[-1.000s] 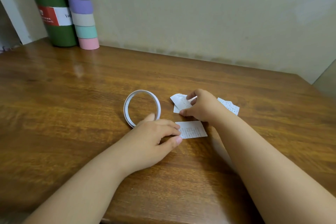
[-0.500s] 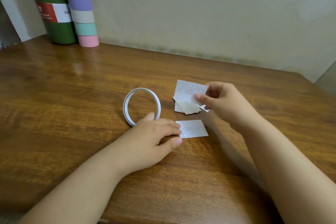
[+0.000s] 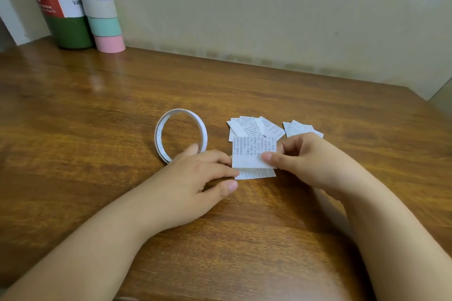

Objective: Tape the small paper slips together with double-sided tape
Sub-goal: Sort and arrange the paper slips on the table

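The tape ring (image 3: 181,135) lies left of the flat slip (image 3: 256,174), which my left hand (image 3: 195,178) presses with flat fingers; my right hand (image 3: 305,161) pinches a second slip (image 3: 249,151) just over it, unjoined yet; loose slips (image 3: 254,126) wait beyond on the wooden table (image 3: 97,110) by a plain wall

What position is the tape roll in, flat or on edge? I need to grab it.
Flat: the tape roll lies on the table, its open ring facing up.
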The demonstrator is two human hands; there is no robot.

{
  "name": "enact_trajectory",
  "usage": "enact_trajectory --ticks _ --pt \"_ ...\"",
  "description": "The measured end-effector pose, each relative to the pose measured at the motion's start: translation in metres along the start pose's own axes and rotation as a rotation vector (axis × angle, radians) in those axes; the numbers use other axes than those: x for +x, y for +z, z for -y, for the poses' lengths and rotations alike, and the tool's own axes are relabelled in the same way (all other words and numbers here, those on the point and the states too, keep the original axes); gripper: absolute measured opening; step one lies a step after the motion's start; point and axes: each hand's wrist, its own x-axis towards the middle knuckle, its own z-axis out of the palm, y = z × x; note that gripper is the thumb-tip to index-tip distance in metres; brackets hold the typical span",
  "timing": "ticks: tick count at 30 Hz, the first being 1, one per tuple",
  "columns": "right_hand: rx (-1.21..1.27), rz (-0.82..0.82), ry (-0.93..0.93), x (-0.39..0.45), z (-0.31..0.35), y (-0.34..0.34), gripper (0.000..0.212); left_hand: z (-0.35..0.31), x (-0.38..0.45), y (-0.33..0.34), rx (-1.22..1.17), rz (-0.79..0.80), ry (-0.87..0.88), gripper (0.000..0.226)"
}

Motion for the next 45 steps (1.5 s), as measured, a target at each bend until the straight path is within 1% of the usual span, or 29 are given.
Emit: enact_trajectory --ticks 3,7,14,36,45 --pt "-0.147 0.010 -0.015 0.0019 -0.0010 0.0008 0.039 0.0032 0.0001 0.0006 -0.007 -0.028 0.024 0.060" --pt "-0.235 0.001 -0.042 0.0039 0.0009 0.0024 0.032 0.0017 -0.0005 0.0001 -0.025 -0.081 0.038 0.057" --pt "-0.252 0.014 -0.039 0.0041 0.0009 0.0022 0.033 0.0017 -0.0012 -0.0008 -0.055 -0.145 0.015 0.054" --pt "-0.321 0.022 -0.024 0.0042 0.0061 0.0028 0.031 0.0031 -0.0012 -0.0008 -0.038 -0.129 0.008 0.058" --pt "-0.360 0.027 -0.045 0.0055 0.0068 0.0025 0.033 0.0014 -0.0026 -0.0028 -0.053 -0.109 -0.016 0.053"
